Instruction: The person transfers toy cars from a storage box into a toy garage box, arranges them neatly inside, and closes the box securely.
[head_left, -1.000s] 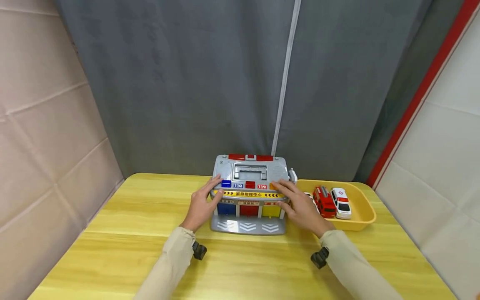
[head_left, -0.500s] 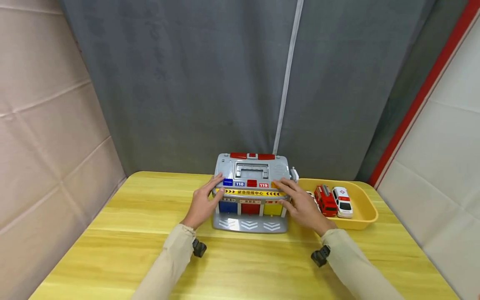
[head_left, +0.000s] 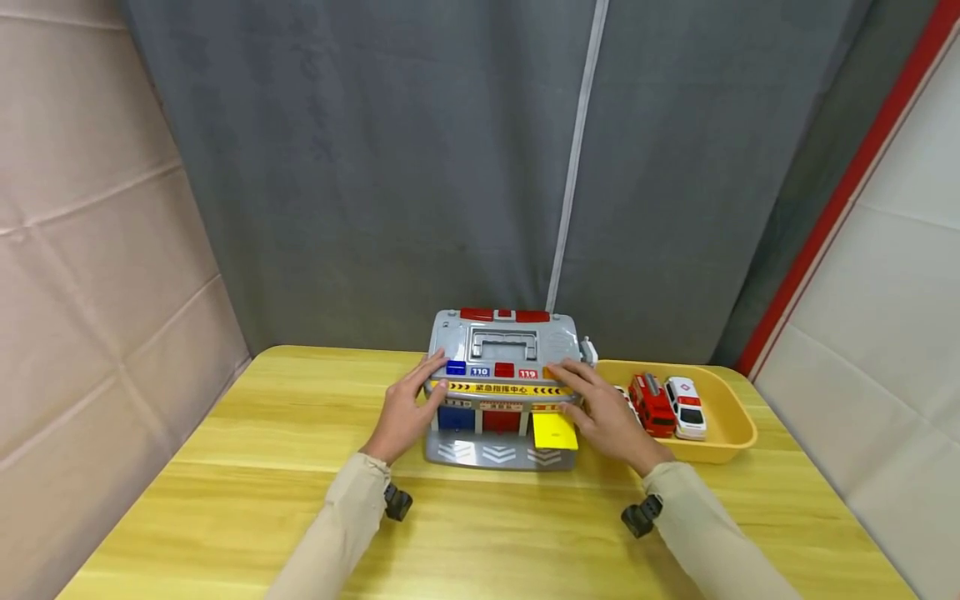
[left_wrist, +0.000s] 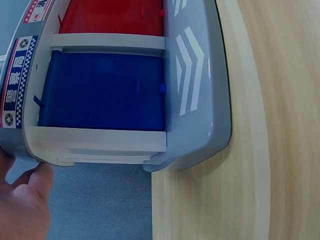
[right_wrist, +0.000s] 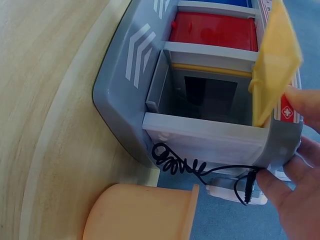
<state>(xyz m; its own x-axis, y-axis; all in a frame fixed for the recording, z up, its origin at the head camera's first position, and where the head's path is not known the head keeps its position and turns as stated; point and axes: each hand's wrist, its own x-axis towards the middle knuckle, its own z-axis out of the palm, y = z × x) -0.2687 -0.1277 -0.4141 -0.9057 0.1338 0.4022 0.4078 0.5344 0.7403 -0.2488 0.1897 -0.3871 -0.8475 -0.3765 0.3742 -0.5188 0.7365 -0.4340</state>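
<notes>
The yellow door [head_left: 555, 431] of the toy emergency station [head_left: 450, 335], closed half a second ago, now sticks out over the ramp, so the bay behind it stands open; the blue door [head_left: 457, 419] and red door [head_left: 500, 422] remain down. The station sits at the table's [head_left: 300, 492] far edge, between both hands. The left hand [head_left: 399, 419] holds its front left corner, fingers on the roof and thumb at the front edge. The right hand [head_left: 611, 419] grips the opposite corner likewise, fingers slightly spread, one fingertip on the orange button [head_left: 549, 374]. The yellow strip [head_left: 501, 389] reads 紧急指挥中心; roof labels say 110 and 119, and the police label [left_wrist: 18, 82] above the blue door reads 警察局. I can make out no brand.
</notes>
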